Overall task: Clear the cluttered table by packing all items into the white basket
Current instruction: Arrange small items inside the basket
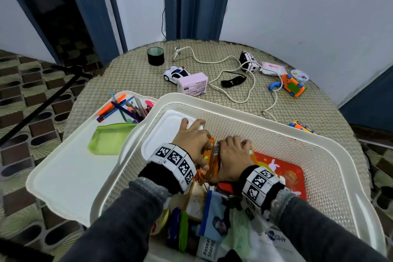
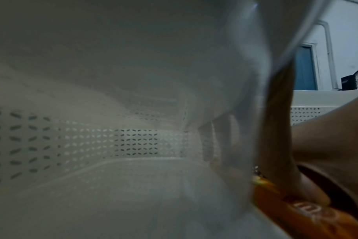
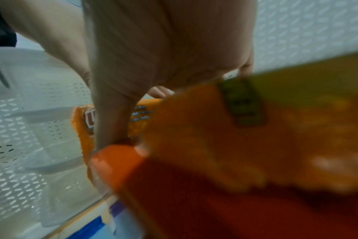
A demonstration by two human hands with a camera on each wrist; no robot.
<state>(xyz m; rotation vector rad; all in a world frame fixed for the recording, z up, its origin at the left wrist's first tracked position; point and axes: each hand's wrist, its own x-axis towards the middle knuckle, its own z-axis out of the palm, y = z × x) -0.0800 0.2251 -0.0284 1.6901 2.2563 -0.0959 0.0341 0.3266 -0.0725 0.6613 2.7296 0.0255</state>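
Inside the white perforated plastic basket point(image 1: 251, 112), our left hand point(image 1: 191, 140) and right hand point(image 1: 232, 155) both grip orange foil snack packets point(image 1: 209, 161), seating them; remaining tabletop toys presumably follow.

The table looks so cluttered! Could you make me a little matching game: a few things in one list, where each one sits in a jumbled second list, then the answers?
Things:
1. orange snack packet
2. pink box
3. green zip pouch
4. roll of dark tape

Places:
A. at the far edge of the table, left of the white cable
B. on the flat white lid beside the basket, below the pens
C. inside the white basket, between both hands
D. on the table, touching the toy police car

Pairs: 1-C, 2-D, 3-B, 4-A
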